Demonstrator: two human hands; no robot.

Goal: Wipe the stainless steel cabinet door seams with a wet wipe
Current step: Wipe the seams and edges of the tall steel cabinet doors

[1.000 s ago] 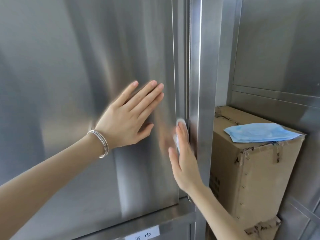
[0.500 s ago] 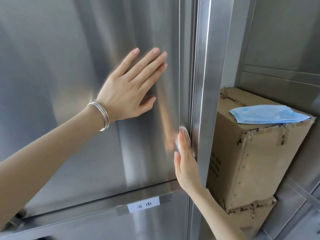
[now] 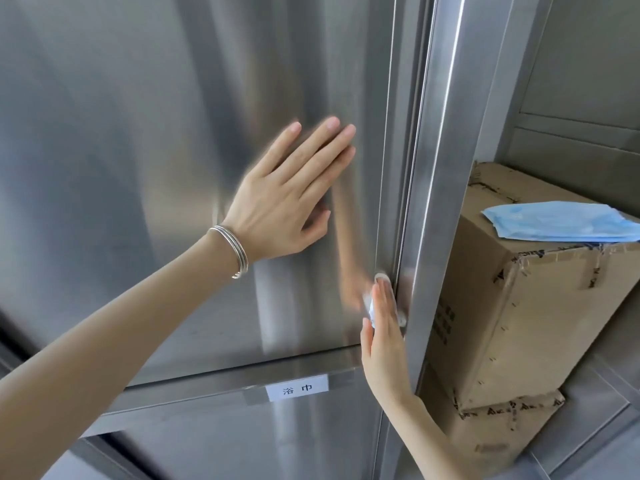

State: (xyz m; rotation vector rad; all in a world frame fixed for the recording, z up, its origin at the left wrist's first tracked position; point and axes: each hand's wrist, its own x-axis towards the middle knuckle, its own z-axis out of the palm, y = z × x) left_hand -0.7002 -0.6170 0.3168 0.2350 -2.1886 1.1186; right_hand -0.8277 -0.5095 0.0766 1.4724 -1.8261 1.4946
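Wipe (image 3: 370, 306) sits on the vertical seam (image 3: 410, 168) at the door's (image 3: 138, 133) right edge, above and right of the label (image 3: 297, 388), mostly hidden under the right hand (image 3: 384, 341). Only a pale sliver shows at the fingertips and beside the index finger. That hand lies edge-on to the camera, fingers straight and together, pressing the wipe into the seam; the thumb is out of sight.

Over the last second the right hand has slid down the seam, and its fingertips are now much nearer the door's bottom edge just above the label. The view has tipped down too, bringing in the label, which was barely in view a second ago. By my reading, this downward pass is nearly spent, with only a short run of seam left under the palm before the horizontal rail.

Left hand (image 3: 280, 202), up and left of the label, stays flat on the door, fingers straight and close together, holding nothing. It is motion-blurred, so it seems to be shifting, probably steadying the door.

Right of the label, past the post, a box (image 3: 519, 306) carries a blue pack (image 3: 561, 223).
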